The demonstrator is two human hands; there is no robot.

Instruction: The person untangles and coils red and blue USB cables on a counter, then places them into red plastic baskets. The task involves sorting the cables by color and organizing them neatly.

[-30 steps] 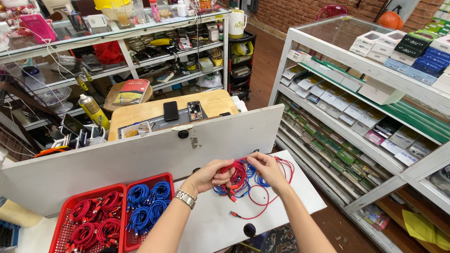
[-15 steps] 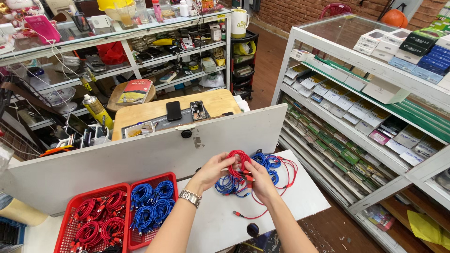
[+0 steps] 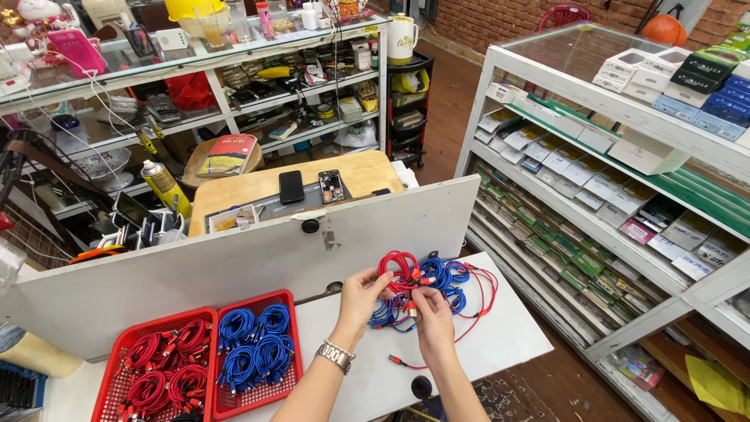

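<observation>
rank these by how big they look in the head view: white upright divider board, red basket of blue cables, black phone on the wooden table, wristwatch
1. White upright divider board, by far the largest.
2. Red plastic basket of coiled blue cables.
3 and 4. Black phone on the wooden table and silver wristwatch look much alike; the watch sits nearer the camera, so no ranking.

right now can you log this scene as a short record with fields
left hand: left hand grips the red coiled cable bundle
right hand: right hand pinches the tangled red and blue cables
surface: white table
left of hands: red plastic basket, red coils one side, blue the other
behind: white board panel
</observation>
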